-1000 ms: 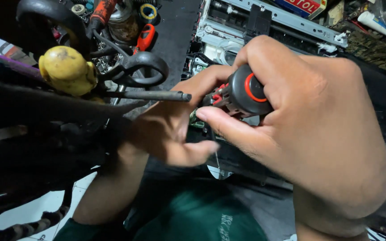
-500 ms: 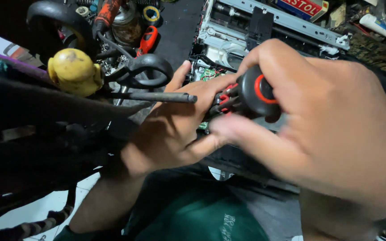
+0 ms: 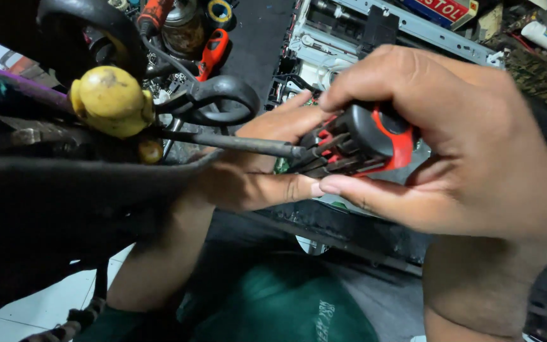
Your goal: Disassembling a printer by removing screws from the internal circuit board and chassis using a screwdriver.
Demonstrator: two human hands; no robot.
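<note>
Fingers and thumb of the right hand (image 3: 470, 145) clamp round the black-and-red screwdriver handle (image 3: 375, 136), which sits nearest the camera, just in front of the opened grey metal chassis (image 3: 375, 38). Under the handle the left hand (image 3: 254, 174) lies half curled, palm up, fingertips touching the handle's ribbed front end; whether it actually pinches the shaft there cannot be told, since the right hand covers that spot. The driver's tip is hidden too.

Slipping looks the likeliest trouble: with the tip out of sight below both hands, a hard twist could cam it out of a screw head and send it into the green circuit board (image 3: 281, 166) peeking out just left of the handle.

Left of the handle a second, long-shafted screwdriver with a worn yellow knob (image 3: 112, 101) juts across, its steel end almost touching the left hand, and it crowds that side. Beyond the yellow knob lie black-handled scissors (image 3: 220, 101), an orange-handled tool (image 3: 213, 54) and a yellow tape roll (image 3: 221, 11) on the dark mat. A dark bag edge (image 3: 64, 190) below the yellow knob blocks the lower left, with green cloth (image 3: 273, 304) at the bottom
</note>
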